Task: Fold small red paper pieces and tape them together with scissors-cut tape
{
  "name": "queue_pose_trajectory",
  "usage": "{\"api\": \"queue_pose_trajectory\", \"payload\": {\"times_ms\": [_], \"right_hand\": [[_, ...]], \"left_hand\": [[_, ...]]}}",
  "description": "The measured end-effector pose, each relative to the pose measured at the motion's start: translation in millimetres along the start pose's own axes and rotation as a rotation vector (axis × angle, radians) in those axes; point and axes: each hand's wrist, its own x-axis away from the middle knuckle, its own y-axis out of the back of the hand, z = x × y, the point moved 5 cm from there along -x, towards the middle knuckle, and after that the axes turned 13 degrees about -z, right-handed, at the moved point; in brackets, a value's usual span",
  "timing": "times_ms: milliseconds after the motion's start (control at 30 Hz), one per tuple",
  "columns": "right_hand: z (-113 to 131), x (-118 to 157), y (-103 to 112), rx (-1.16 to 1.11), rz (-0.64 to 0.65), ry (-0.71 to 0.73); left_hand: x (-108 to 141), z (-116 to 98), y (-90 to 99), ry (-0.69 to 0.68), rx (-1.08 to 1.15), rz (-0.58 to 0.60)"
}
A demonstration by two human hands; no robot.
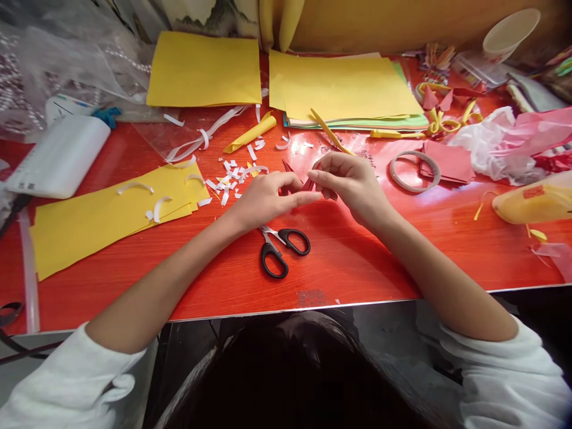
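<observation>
My left hand (277, 193) and my right hand (342, 179) meet above the middle of the red table. Between their fingertips is a small piece of folded red paper (307, 185), mostly hidden by the fingers. The left fingers close on it from one side, and the right thumb and forefinger pinch it from the other. Just below my left hand lies a pair of scissors (277, 247) with black handles, its blades partly under the hand. White paper scraps (230, 179) are scattered left of the hands. A rolled yellow paper (250, 132) lies beyond them.
Yellow sheets (344, 86) are stacked at the back, with yellow strips (107, 214) at left. A white device (62, 155) stands far left. At right are a tape roll (414, 171), red paper squares (451, 161), a yellow bottle (536, 198) and a white cup (509, 36).
</observation>
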Motion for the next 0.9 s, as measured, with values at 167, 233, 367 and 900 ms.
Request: {"api": "queue_pose_trajectory", "payload": {"times_ms": [167, 233, 367, 900], "right_hand": [[-1, 2, -4, -0.005, 0.043, 0.002], [-2, 2, -5, -0.037, 0.046, -0.035], [-4, 5, -14, -0.097, 0.163, -0.123], [-5, 15, -24, -0.058, 0.411, -0.199]], "left_hand": [[-1, 3, 1.4, 0.005, 0.007, -0.020], [-2, 6, 1.1, 0.037, 0.081, -0.023], [-5, 12, 5.4, 0.117, 0.279, -0.143], [-2, 13, 1.0, 0.167, 0.377, -0.131]]}}
